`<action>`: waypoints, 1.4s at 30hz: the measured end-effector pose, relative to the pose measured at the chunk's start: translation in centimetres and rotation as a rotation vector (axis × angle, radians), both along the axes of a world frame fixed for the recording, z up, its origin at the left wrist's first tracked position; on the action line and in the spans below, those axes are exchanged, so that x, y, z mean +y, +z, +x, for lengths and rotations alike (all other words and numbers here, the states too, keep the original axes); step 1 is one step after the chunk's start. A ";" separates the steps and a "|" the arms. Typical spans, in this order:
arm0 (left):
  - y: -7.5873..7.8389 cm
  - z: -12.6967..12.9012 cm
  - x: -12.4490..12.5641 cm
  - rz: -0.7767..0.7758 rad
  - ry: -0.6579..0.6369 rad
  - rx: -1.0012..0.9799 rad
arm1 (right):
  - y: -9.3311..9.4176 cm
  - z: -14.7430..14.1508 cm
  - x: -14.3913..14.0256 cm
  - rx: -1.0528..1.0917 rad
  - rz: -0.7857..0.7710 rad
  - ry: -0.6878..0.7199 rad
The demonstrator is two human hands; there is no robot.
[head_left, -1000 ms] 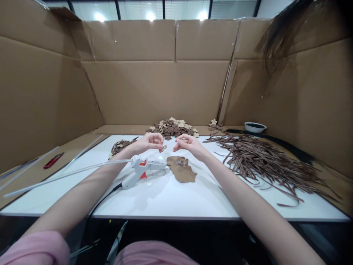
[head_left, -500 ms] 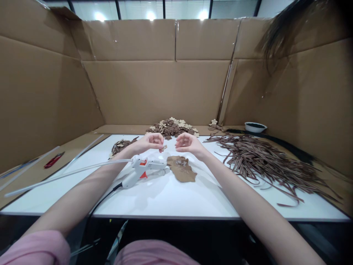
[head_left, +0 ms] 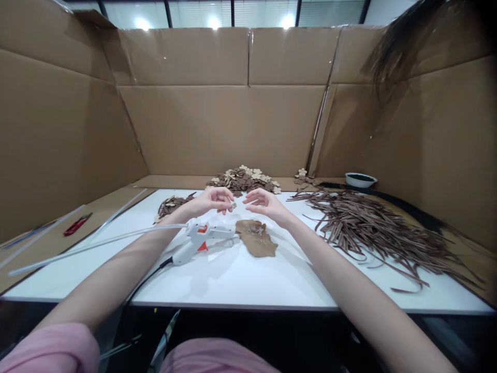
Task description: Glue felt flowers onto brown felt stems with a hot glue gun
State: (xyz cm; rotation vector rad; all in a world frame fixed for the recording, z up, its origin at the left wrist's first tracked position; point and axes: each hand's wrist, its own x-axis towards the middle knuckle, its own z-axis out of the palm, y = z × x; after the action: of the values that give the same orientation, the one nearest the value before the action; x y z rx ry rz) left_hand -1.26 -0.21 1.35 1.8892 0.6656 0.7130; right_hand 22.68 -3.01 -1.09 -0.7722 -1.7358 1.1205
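My left hand (head_left: pixel 218 200) is closed, its fingertips pinching a small pale-brown piece (head_left: pixel 233 205) whose shape is too small to make out. Just to the right, my right hand (head_left: pixel 264 201) has its fingers curved and apart, with nothing visible in them. Below the hands lies a ragged brown scrap (head_left: pixel 258 242) with shiny, clear glue smeared near its top. Beside it, on the white board (head_left: pixel 233 287), rests a white glue gun (head_left: pixel 198 239) with an orange trigger, its nozzle close to the scrap. A long clear glue stick (head_left: pixel 97 249) sticks out of its back.
Flower-shaped brown and cream cutouts (head_left: pixel 244 180) are heaped behind my hands. A smaller pile of cutouts (head_left: pixel 173 204) sits left. Brown strips (head_left: pixel 373 223) cover the right side, near a white bowl (head_left: pixel 360 180). A red cutter (head_left: pixel 77 224) lies far left. Cardboard walls (head_left: pixel 217 129) surround the board.
The fingers of my right hand have opened a little and stand slightly apart. My left hand has turned the small piece slightly. The glue gun and scrap have stayed put.
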 end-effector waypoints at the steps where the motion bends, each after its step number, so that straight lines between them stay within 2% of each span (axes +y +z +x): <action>1: 0.0 -0.1 0.1 0.011 0.016 0.002 | 0.0 0.0 0.0 -0.004 -0.007 -0.008; 4: -0.3 -0.2 0.3 0.013 0.053 -0.016 | 0.0 -0.1 0.0 -0.017 -0.046 -0.032; 11: -0.7 -0.4 0.8 -0.014 0.047 -0.097 | 0.1 0.0 0.0 -0.046 -0.041 -0.055; 22: -0.2 -0.3 0.3 0.065 0.053 -0.073 | -0.7 0.4 1.0 -0.082 -0.003 -0.144; 26: 0.0 -0.9 0.4 0.153 0.051 0.093 | -1.4 1.0 2.0 -0.160 0.075 -0.304; 28: -0.4 -1.3 1.0 0.211 0.070 0.207 | -1.7 1.5 2.5 -0.190 0.110 -0.396; 30: -1.3 -1.6 1.9 0.280 0.146 0.309 | -2.1 1.9 2.9 -0.207 0.127 -0.451; 33: -3.0 -1.8 3.8 0.419 0.304 0.394 | -2.4 2.4 3.4 -0.203 0.105 -0.476; 38: -4.8 -1.7 6.2 0.556 0.291 0.595 | -2.5 2.8 3.6 -0.154 0.077 -0.430; 40: -5.1 -1.7 6.6 0.574 0.291 0.686 | -2.5 2.9 3.6 -0.200 0.105 -0.449; 42: -5.4 -1.9 7.0 0.565 0.302 0.759 | -2.5 3.0 3.6 -0.326 0.149 -0.525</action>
State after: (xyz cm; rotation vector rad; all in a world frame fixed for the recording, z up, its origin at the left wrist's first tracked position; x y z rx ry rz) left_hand -3.13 6.78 -4.05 2.6440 1.3526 0.3582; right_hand 25.65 0.62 -3.55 -1.2766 -1.7067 0.5253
